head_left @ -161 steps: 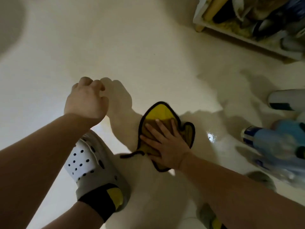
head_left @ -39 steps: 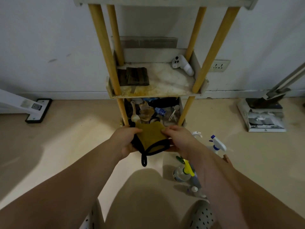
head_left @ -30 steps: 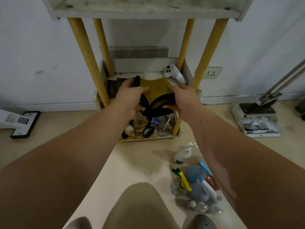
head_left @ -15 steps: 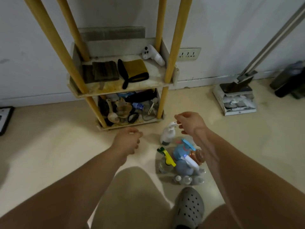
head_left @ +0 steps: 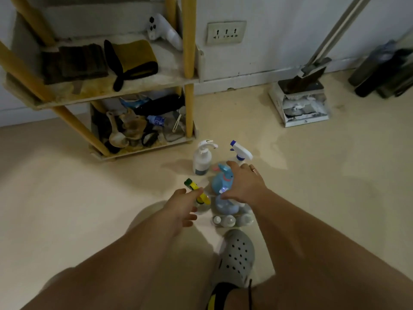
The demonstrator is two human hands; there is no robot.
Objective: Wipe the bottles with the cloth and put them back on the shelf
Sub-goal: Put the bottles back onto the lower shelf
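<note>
The yellow cloth [head_left: 134,58] with black trim lies folded on the middle board of the wooden shelf [head_left: 143,85]. Several bottles stand clustered on the floor: a white pump bottle [head_left: 201,158], a white spray bottle with a blue nozzle [head_left: 241,152], a blue bottle [head_left: 222,180], a clear bottle with a yellow-green trigger [head_left: 196,191], and small clear bottles [head_left: 230,220] lying down. My left hand [head_left: 182,208] hovers with relaxed fingers beside the yellow trigger. My right hand [head_left: 242,186] reaches over the blue bottle with fingers spread; contact is unclear.
A dark folded cloth [head_left: 73,63] and a white controller [head_left: 164,31] lie on the same board. The bottom shelf holds spoons and clutter [head_left: 134,128]. A grey clog [head_left: 234,258] is just below the bottles. A floor cleaner base [head_left: 299,101] stands by the wall at right.
Both hands left the cloth on the shelf board and dropped to the bottle cluster on the floor. The view tilted down and moved closer.
</note>
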